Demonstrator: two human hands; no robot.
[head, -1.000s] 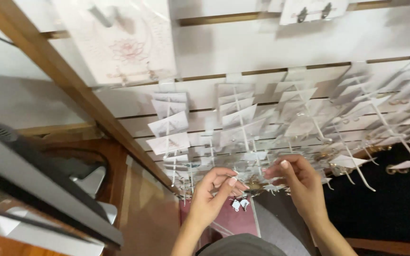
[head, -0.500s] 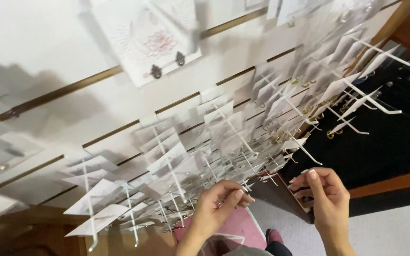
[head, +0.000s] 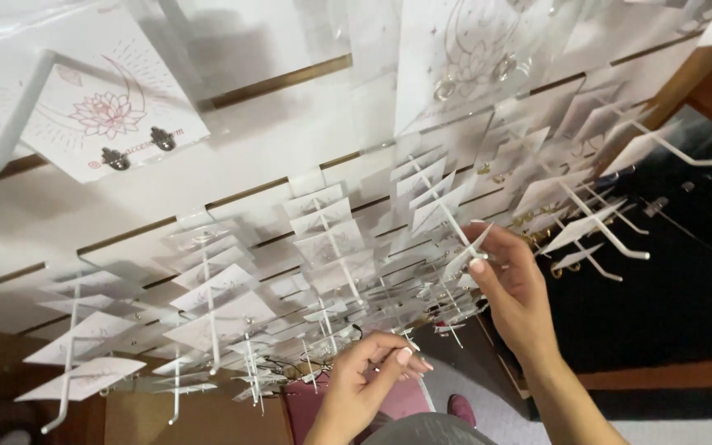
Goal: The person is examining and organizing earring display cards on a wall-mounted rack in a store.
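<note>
Cards could slip off: your right hand (head: 511, 284) pinches a white earring card (head: 465, 257) at the tip of its hook (head: 453, 224), while your left hand (head: 370, 375) curls loosely below, holding nothing visible.

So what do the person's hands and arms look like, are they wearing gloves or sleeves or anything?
No gloves. Both the left hand and the right hand are bare, and so are the forearms as far as the picture shows; no sleeves reach the wrists. I can see no rings, watch or bracelets. The fingers are slim, and the fingernails are short with a pale, glossy look, perhaps polish.
</note>
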